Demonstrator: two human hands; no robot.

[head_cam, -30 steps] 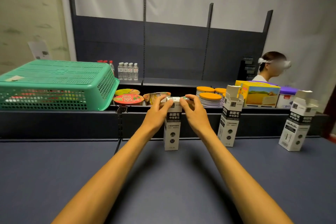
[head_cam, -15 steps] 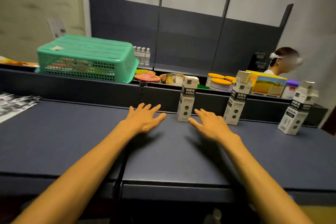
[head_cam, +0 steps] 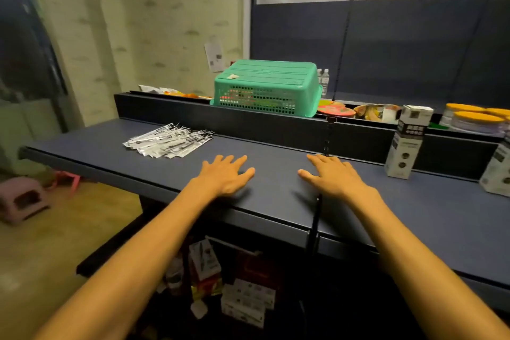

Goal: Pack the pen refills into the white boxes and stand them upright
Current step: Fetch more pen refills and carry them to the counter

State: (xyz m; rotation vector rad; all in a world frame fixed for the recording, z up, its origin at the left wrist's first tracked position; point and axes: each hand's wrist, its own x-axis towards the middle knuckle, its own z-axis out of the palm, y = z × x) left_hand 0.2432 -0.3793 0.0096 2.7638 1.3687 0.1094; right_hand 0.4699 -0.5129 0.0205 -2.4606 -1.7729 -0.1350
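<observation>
Both hands, left hand and right hand, having released the white box, are lying flat, empty, near the worktop's front edge.

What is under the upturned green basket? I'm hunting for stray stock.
Through the green basket's mesh, red and orange packaging shows; what the items are cannot be told.

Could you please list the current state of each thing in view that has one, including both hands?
left hand: open, fingers spread, holding nothing
right hand: open, fingers spread, holding nothing
pen refills: loose pile, lying flat on the table, unpacked
white box: upright, top flap closed
second white box: upright, mostly out of frame
green basket: upside down on the shelf
</observation>
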